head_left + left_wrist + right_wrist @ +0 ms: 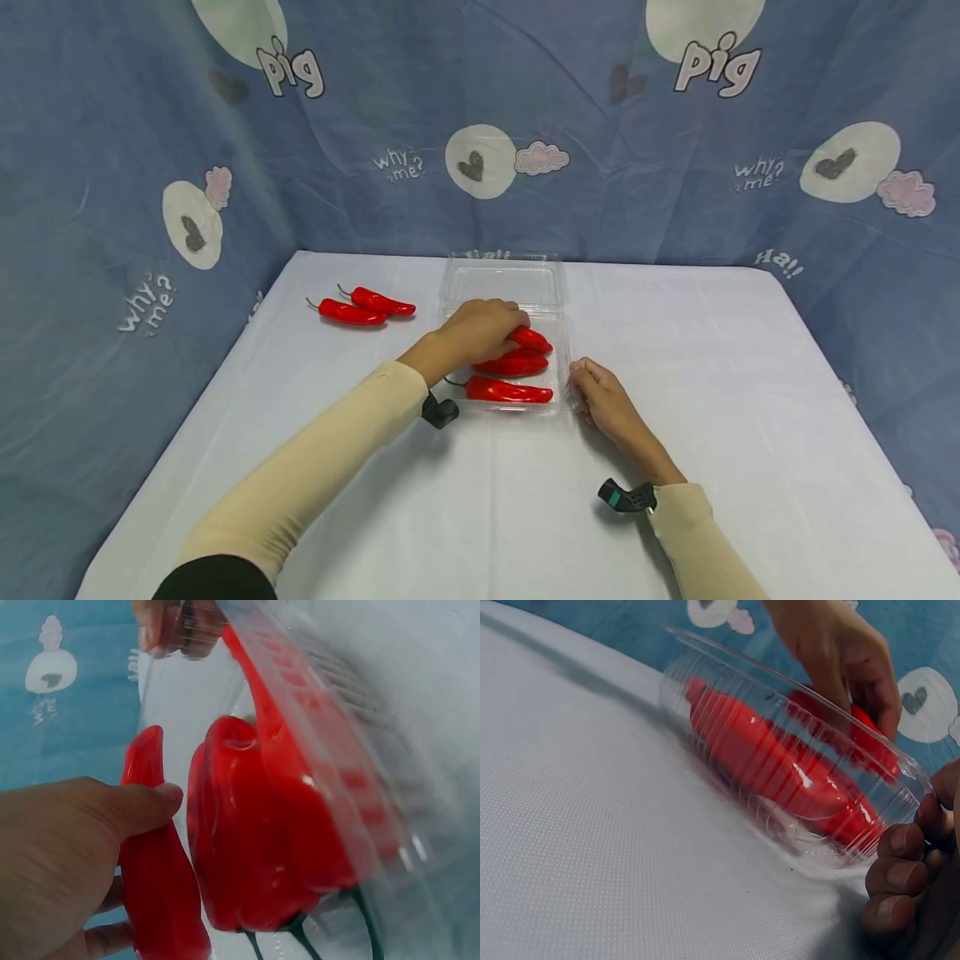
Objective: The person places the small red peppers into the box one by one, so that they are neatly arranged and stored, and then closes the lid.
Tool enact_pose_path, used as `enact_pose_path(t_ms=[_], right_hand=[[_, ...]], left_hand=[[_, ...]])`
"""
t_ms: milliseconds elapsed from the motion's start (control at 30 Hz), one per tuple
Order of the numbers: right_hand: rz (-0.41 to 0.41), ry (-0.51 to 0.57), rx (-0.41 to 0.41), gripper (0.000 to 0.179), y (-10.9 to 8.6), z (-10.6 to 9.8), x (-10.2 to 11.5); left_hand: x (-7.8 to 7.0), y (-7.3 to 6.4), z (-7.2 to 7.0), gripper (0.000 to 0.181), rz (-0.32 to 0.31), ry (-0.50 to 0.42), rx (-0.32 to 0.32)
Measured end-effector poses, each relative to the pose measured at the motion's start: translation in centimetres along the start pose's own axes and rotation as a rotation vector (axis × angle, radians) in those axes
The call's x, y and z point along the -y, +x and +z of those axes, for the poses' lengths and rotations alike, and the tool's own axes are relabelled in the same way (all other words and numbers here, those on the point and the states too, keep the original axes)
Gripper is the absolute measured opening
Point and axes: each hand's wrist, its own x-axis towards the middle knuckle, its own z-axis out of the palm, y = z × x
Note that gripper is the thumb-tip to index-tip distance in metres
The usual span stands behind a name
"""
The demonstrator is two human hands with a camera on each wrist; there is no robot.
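Over a clear plastic clamshell box (560, 379), my left hand (483, 327) pinches a red chili pepper (159, 877) between thumb and fingers. Beneath and beside it, more red chili peppers (510, 390) lie in the box's base, their dark green stems showing in the left wrist view. At the box's near right corner, my right hand (600, 398) grips the rim between thumb and index finger; its other fingers are curled in the right wrist view. The box's lid (502, 285) is folded back, away from me. Part of the held pepper is hidden by my left hand in the head view.
Two more red chili peppers (352, 312) lie close together on the white tablecloth (750, 400), left of the box. A blue printed curtain (600, 200) hangs behind the table and along its sides.
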Motion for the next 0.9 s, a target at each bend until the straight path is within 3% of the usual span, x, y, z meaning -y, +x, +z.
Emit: enact_pose_path(t_ms=[300, 500, 900], right_hand=[[-0.014, -0.027, 0.001, 0.038, 0.0, 0.3, 0.2], [0.005, -0.01, 0.015, 0.036, -0.5, 0.3, 1.5], [-0.017, -0.041, -0.006, 0.038, 0.0, 0.0, 0.0]], left_hand=[[-0.5, 0.2, 0.8, 0.034, -0.04, 0.071, 0.046], [-0.5, 0.2, 0.8, 0.037, -0.033, 0.062, 0.049], [-0.1, -0.5, 1.0, 0.049, -0.037, 0.01, 0.048]])
